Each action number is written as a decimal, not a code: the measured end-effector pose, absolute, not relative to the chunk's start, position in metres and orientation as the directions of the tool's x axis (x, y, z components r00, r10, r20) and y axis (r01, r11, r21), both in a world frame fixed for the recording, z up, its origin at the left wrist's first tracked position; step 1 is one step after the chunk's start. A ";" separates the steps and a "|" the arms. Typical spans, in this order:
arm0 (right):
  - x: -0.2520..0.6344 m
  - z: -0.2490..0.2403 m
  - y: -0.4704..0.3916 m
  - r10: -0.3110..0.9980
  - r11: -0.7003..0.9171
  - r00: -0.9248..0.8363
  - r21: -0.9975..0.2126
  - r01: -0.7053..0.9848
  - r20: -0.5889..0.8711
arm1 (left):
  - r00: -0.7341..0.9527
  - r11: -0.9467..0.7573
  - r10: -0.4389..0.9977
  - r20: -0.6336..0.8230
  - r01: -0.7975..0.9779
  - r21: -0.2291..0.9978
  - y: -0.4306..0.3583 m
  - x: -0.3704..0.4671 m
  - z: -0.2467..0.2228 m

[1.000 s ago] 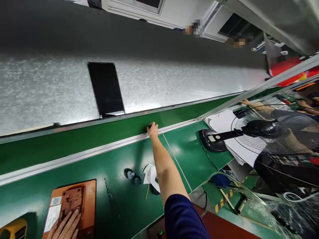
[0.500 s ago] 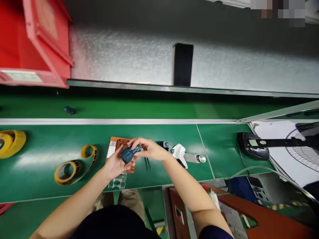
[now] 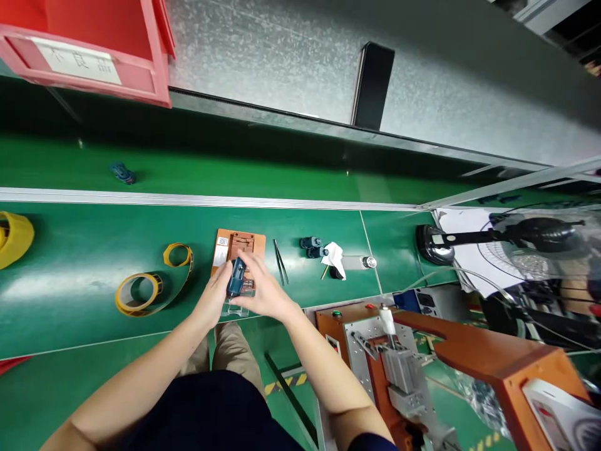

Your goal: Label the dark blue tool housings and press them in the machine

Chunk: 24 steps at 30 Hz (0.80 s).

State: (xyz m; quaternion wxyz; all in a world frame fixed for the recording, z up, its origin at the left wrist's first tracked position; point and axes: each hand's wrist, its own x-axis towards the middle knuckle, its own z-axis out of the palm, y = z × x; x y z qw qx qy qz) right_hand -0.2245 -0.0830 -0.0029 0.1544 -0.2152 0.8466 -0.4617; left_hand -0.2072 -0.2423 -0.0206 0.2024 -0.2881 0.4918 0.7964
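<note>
A small dark blue plastic part (image 3: 236, 277) is between my two hands, over the near part of an orange fixture block (image 3: 258, 243). My left hand (image 3: 213, 294) closes on its left side, the thumb along it. On the other side, my right hand (image 3: 261, 289) pinches it, fingers at the far end and thumb at the near end. Below the hands a clear plastic piece (image 3: 233, 311) shows at the bench edge. Black tweezers (image 3: 281, 263) lie just right of the block. Two similar dark blue parts (image 3: 310, 243) rest farther right.
A white tissue (image 3: 333, 257) lies against a clear bottle (image 3: 354, 262). Yellow-edged tape rolls (image 3: 137, 294) sit left on the green bench. An orange machine (image 3: 469, 341) stands at lower right. A red bin (image 3: 94, 69) and black phone (image 3: 374, 86) occupy the shelf.
My view has shifted, showing more of the machine at right. The dark blue part has been turned more upright between my hands, and my right hand has moved from above it to its right side.
</note>
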 end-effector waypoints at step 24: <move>-0.301 -0.142 -0.040 -0.558 0.462 -0.830 -0.832 -0.309 -0.001 | -0.724 -0.048 -0.035 -0.689 -0.687 0.725 -0.248 -0.093 -0.119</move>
